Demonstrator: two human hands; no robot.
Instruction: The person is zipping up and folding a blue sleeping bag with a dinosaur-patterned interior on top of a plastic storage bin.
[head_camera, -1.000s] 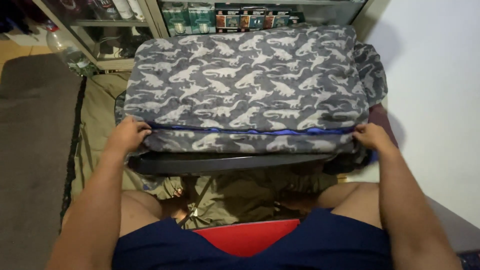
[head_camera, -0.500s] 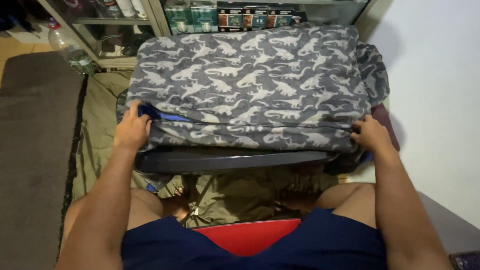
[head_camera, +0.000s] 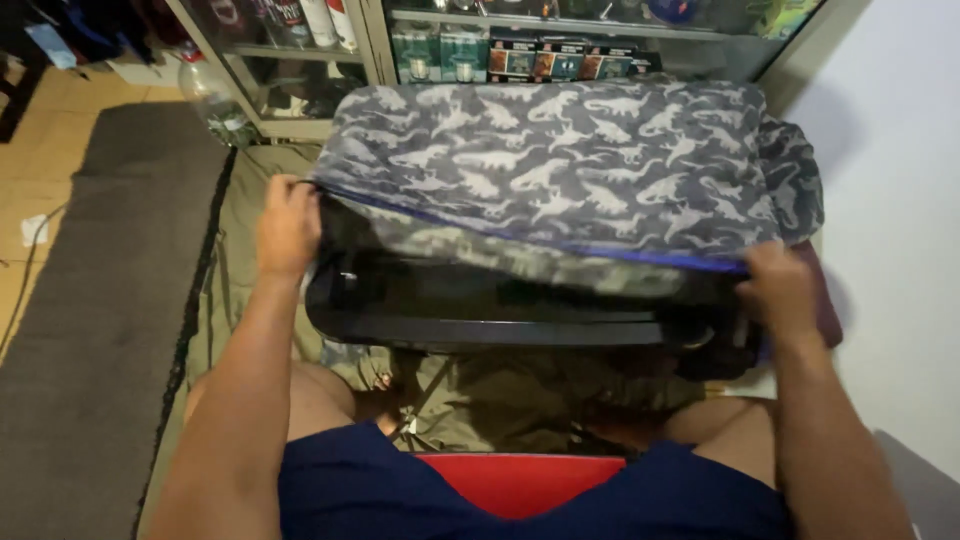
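Holding: left hand (head_camera: 287, 226) and right hand (head_camera: 778, 288) each pinch the near blue-piped edge of the dinosaur-print blanket (head_camera: 560, 165)
Where: blanket lies across a black tray table (head_camera: 480, 318), just ahead of both hands
Axis: long edge runs left-right — left corner lifted higher, right end lower
Feel: soft grey fleece, pale dino shapes
Around: olive sheet (head_camera: 240, 260), grey rug (head_camera: 100, 300), glass cabinet (head_camera: 300, 70) behind
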